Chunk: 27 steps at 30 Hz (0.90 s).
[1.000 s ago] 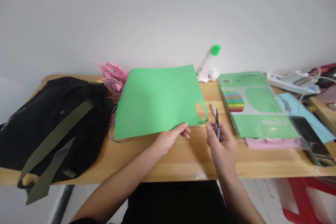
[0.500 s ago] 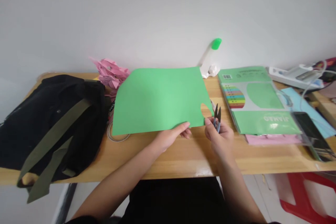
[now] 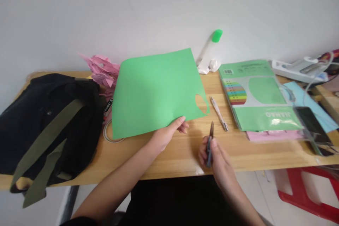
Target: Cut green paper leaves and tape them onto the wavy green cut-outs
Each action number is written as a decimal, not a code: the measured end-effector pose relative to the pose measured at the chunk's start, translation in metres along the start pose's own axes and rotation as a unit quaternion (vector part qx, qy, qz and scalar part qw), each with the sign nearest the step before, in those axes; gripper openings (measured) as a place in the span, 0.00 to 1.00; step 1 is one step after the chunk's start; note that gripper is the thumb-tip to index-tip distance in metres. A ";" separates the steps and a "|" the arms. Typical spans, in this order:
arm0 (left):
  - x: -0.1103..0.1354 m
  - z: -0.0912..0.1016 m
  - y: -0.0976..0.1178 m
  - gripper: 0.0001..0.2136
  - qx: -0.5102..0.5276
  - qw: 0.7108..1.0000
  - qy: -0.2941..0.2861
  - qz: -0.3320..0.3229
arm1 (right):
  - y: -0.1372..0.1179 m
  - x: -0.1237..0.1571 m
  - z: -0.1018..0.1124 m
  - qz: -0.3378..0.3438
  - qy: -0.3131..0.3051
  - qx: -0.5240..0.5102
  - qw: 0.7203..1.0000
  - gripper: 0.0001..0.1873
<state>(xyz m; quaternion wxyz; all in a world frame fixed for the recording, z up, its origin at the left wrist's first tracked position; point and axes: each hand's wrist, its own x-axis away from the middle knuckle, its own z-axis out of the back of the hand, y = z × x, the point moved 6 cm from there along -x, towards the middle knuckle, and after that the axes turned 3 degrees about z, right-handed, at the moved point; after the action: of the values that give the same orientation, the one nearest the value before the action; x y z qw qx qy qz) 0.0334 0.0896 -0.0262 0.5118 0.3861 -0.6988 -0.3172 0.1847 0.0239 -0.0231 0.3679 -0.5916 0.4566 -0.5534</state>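
A large green sheet of paper [image 3: 156,91] is held up by its near edge in my left hand [image 3: 172,132], thumb on top and fingers beneath. An oval hole is cut in the sheet near its right corner. My right hand [image 3: 215,153] grips a small pair of scissors [image 3: 210,144] over the table's front part, blades pointing away from me and nearly together. The scissors are apart from the sheet. To the right of the sheet lies a pen [image 3: 219,113] on the wooden table [image 3: 182,157].
A black bag [image 3: 50,123] with olive straps fills the left side. Pink paper cut-outs [image 3: 102,72] and a tape roll [image 3: 107,136] sit beside the sheet. A green-capped bottle [image 3: 210,51], green paper pack [image 3: 262,99], phone [image 3: 314,129] and power strip [image 3: 299,74] stand or lie rightward.
My right hand has let go of the sheet's right corner and drawn back toward me with the scissors. The sheet's right side has swung up and left, uncovering the pen.
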 end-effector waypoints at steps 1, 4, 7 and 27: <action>0.000 0.000 -0.001 0.15 0.001 1.000 -0.002 0.005 | 0.001 0.003 -0.006 -0.009 -0.046 0.017 0.999 0.21; 0.000 -0.001 -0.003 0.16 0.002 1.000 -0.007 0.012 | -0.001 0.006 -0.023 -0.006 -0.145 0.060 0.988 0.20; 0.001 -0.002 -0.003 0.17 0.012 1.000 -0.011 0.003 | -0.007 0.001 -0.033 0.017 -0.157 0.084 0.984 0.21; 0.004 0.006 -0.012 0.16 0.048 0.995 0.089 0.014 | -0.018 -0.019 -0.049 0.091 -0.064 0.085 0.990 0.24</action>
<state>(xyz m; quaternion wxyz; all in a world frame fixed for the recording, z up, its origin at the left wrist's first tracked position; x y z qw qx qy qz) 0.0293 0.0803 -0.0358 0.5576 0.4269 -0.6702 -0.2403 0.1391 0.0512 -0.0066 0.4944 -0.5481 0.4354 -0.5154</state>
